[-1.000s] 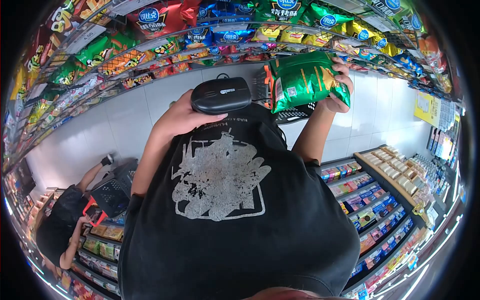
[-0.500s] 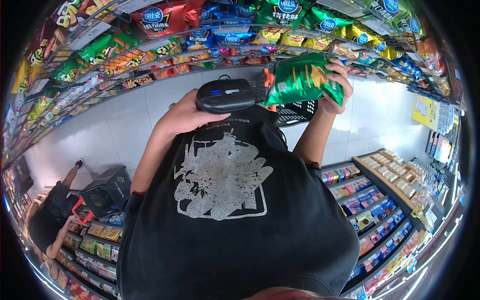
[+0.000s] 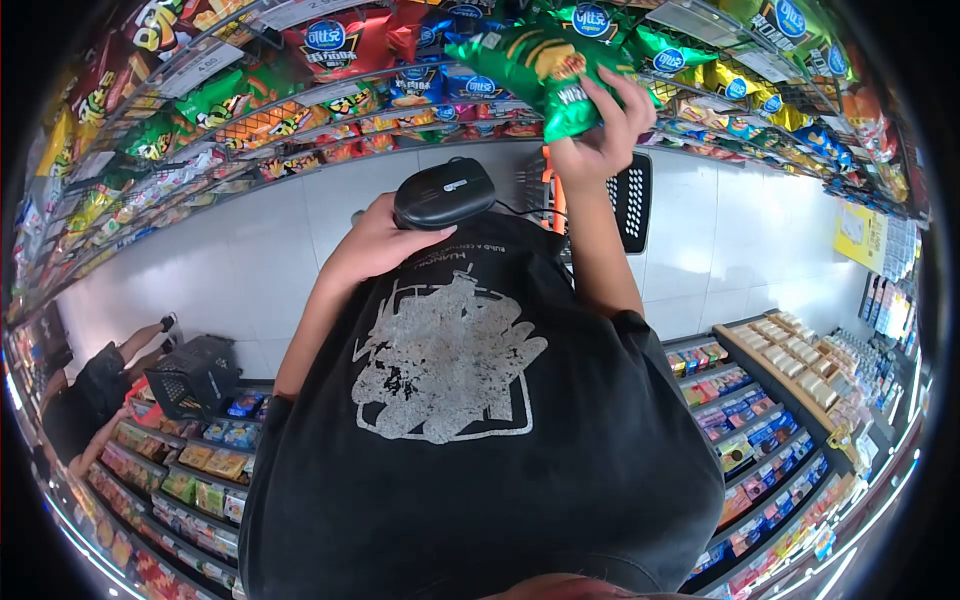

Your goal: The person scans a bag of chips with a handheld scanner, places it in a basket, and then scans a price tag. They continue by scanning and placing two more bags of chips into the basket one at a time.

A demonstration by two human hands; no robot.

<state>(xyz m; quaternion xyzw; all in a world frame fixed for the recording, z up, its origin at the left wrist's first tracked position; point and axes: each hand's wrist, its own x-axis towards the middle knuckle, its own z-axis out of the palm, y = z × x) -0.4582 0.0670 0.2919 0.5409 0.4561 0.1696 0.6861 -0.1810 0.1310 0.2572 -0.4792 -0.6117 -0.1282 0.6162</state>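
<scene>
My left hand [image 3: 375,238], at the chest, is wrapped round a black handheld scanner [image 3: 445,192] with a rounded top and a small white logo. A thin black cable [image 3: 530,210] runs from it to the right. My right hand [image 3: 610,125] is raised toward the shelf and grips a shiny green bag of chips [image 3: 540,65] at its near end. The bag is tilted, its far end overlapping the blue bags on the shelf. Below my right hand, partly hidden by the forearm, is a black shopping basket [image 3: 632,205] with orange parts.
Shelves of snack bags [image 3: 345,45] curve across the front. Behind me stand racks of small boxes [image 3: 745,430] and a wooden display [image 3: 775,365]. At the left, a person [image 3: 85,400] in dark clothes is beside a dark basket [image 3: 195,375] over the tiled floor [image 3: 235,270].
My right hand has lifted the green bag forward and leftward, away from the scanner to the shelf. The scanner's blue lights no longer show. The other person's basket appears shifted slightly left.
</scene>
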